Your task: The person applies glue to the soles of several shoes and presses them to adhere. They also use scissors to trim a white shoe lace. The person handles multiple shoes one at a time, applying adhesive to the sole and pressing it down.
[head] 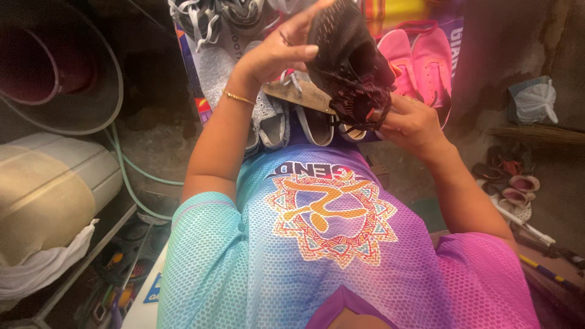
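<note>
Both hands raised over the lap, holding one dark mesh shoe (347, 58). Left hand (277, 52) closed on the shoe's left side, thumb across the mesh, gold bracelet (237, 97) at the wrist. Right hand (411, 122) grips the shoe's near end from the right, fingertips in the fabric. Beyond: pink shoes (417, 58) to the right, grey sneakers (274, 125) below the shoe. Green hose (125, 173) at left.
</note>
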